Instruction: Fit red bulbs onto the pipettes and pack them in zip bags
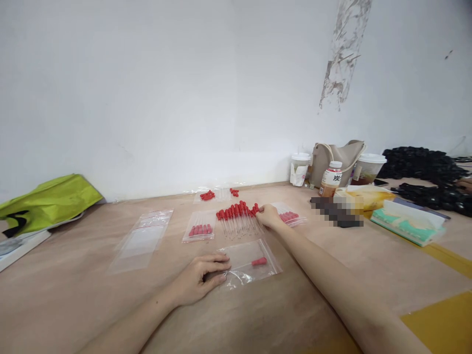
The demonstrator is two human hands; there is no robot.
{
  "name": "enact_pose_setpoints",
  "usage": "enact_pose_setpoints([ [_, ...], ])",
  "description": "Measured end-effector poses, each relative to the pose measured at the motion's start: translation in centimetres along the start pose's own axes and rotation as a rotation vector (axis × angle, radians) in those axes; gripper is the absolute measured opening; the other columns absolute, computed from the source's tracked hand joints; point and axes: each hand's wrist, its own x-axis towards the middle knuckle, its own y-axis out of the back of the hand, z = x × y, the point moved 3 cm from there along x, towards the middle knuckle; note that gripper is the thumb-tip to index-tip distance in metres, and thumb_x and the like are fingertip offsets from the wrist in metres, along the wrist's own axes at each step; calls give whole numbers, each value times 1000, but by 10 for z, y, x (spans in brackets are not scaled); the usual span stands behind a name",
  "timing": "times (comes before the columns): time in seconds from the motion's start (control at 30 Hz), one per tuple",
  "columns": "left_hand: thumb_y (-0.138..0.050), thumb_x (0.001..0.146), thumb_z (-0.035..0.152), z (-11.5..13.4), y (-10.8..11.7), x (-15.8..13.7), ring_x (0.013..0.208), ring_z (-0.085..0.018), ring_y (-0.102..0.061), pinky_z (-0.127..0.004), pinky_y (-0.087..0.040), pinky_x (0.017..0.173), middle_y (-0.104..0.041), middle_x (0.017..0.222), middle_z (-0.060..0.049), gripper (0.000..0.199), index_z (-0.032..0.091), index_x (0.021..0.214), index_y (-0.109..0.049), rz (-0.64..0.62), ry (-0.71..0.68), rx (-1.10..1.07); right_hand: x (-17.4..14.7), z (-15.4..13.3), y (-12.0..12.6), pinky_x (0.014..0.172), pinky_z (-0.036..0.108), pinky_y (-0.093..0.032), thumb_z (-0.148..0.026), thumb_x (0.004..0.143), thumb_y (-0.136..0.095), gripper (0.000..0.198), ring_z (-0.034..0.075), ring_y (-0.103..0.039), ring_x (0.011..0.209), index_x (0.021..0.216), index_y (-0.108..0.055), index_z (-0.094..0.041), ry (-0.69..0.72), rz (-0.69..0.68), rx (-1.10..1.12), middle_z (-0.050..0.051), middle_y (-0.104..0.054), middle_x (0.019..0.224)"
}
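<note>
My left hand (204,275) lies on the table with its fingers stretched out and the thumb apart. Its fingertips touch the left end of a clear zip bag (239,250), in which one red-bulbed dropper (259,261) lies sideways. Farther up, my right hand (270,217) has its fingers closed at the right end of a row of droppers (236,211) with red bulbs and thin clear stems. The fingertips pinch a red bulb there, partly hidden by the hand. Filled bags of droppers lie on both sides of the row, one left bag (200,230) and one right bag (289,216).
Flat clear zip bags (147,236) lie at left, near a yellow-green package (51,201). Loose red bulbs (207,195) sit near the wall. To the right stand a bottle (331,179), lidded cups (300,169), a grey bag (320,157) and a tissue pack (407,223).
</note>
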Motion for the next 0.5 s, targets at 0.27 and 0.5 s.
enact_pose_setpoints([
  [0.27,-46,84,33,0,0,0,112,-20,-46,-38,-37,95,-53,119,-3,30,28,112,-56,-9,6,-3,-1,5,6,47,21,-31,-22,69,-50,19,14,-54,56,59,-62,-13,-52,-14,-21,7,-62,59],
  [0.5,-47,84,32,1,1,0,112,-20,-46,-38,-37,95,-54,119,-2,30,28,112,-56,-12,8,-7,-10,-1,17,53,24,-34,-24,71,-50,18,18,-56,61,67,-62,-10,-35,15,-21,12,-63,65],
])
